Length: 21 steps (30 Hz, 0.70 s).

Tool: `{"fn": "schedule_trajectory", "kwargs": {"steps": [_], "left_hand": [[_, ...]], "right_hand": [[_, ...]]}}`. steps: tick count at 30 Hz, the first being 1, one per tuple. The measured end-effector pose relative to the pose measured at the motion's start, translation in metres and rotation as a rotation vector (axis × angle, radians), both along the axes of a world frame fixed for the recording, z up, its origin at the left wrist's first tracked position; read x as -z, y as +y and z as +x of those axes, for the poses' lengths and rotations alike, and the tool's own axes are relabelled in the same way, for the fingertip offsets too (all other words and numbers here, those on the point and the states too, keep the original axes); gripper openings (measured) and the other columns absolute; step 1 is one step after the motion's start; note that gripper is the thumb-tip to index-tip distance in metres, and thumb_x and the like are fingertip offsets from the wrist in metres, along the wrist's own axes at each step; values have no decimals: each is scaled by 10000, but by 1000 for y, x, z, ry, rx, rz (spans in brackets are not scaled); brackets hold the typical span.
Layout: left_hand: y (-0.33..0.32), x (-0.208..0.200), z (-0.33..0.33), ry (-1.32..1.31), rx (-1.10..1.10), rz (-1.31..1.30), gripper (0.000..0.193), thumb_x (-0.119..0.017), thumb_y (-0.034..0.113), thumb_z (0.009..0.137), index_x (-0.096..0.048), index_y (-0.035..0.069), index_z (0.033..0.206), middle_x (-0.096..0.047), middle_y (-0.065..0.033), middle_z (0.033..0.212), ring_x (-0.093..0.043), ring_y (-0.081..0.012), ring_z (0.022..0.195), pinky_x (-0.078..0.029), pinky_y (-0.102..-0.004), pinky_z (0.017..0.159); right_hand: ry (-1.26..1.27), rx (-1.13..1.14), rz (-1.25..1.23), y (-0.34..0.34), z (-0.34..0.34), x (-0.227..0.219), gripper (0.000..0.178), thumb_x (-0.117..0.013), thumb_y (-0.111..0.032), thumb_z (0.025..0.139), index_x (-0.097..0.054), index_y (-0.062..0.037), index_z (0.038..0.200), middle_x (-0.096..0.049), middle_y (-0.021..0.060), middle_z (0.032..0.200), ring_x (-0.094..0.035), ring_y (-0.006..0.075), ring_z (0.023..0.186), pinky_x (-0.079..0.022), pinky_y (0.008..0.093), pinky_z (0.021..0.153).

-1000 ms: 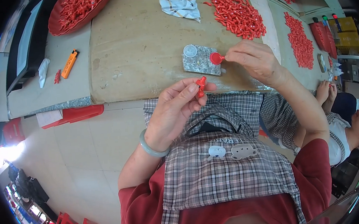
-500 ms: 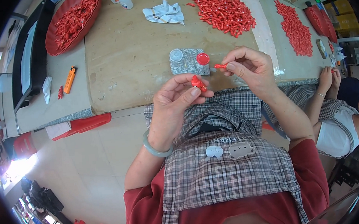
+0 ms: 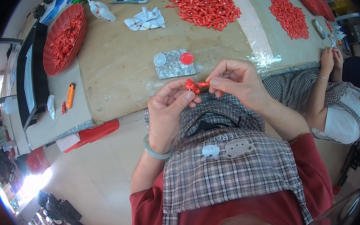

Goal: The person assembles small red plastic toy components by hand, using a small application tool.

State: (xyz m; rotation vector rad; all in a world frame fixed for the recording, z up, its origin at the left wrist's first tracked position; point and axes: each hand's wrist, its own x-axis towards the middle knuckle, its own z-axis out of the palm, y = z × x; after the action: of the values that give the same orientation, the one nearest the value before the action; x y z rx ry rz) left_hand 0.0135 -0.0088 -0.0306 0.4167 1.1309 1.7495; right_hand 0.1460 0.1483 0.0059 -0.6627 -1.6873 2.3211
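Between the thumb and fingers of my left hand (image 3: 166, 105) is a small red plastic figure (image 3: 190, 85). My right hand (image 3: 239, 82) pinches a small, slim red plastic piece (image 3: 203, 84), its end pointing left at the figure's side. The two meet or nearly meet; I cannot tell whether they touch. Just beyond my hands lies a speckled stone slab (image 3: 174, 72). On it sit a small clear round dish (image 3: 159, 59) and a small round container with red in it (image 3: 186, 58).
A large heap of red pieces (image 3: 205, 7) lies at the back, another heap (image 3: 286, 13) farther right. A red basin (image 3: 82, 40) of parts stands left. Around are a crumpled cloth (image 3: 145, 20), white bottles (image 3: 105, 13), a utility knife (image 3: 129, 1) and an orange cutter (image 3: 71, 95). A co-worker (image 3: 335, 100) sits right.
My right hand has moved from beside the slab toward my left hand, bringing the slim piece up to the figure. The whole view has shifted somewhat.
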Motion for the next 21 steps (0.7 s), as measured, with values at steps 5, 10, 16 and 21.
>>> {"fn": "schedule_trajectory", "kwargs": {"steps": [5, 10, 16, 21], "left_hand": [[0, 0, 2, -45, 1, -15, 257, -609, 23, 914, -612, -56, 1159, -684, -130, 975, -677, -172, 814, -555, -247, 716], [2, -2, 0, -183, 57, -1, 260, -569, 54, 945, -597, -54, 1180, -675, -159, 1030, -686, -212, 844, -572, -278, 774], [2, 0, 0, -179, 85, 2, 268, -596, 28, 923, -596, -53, 1178, -678, -158, 1037, -687, -213, 865, -570, -279, 780], [3, -3, 2, -132, 80, -24, 279, -610, 7, 908, -597, -56, 1180, -678, -161, 1046, -690, -218, 889, -568, -282, 801]], "right_hand": [[-7, 15, -40, 4, 3, 2, 105, -654, -80, 892, -638, 9, 946, -662, 76, 811, -622, 100, 699, -512, 214, 630], [10, 6, 1, 6, 5, 4, 122, -635, -103, 917, -640, 8, 967, -665, 69, 828, -611, 81, 699, -506, 206, 637], [-15, 0, -39, 8, 7, 9, 128, -646, -104, 905, -650, 7, 967, -665, 66, 818, -611, 80, 694, -503, 201, 630], [-21, -8, -38, 9, 8, 9, 129, -647, -105, 903, -655, 9, 963, -665, 65, 806, -610, 81, 686, -501, 201, 624]]}}
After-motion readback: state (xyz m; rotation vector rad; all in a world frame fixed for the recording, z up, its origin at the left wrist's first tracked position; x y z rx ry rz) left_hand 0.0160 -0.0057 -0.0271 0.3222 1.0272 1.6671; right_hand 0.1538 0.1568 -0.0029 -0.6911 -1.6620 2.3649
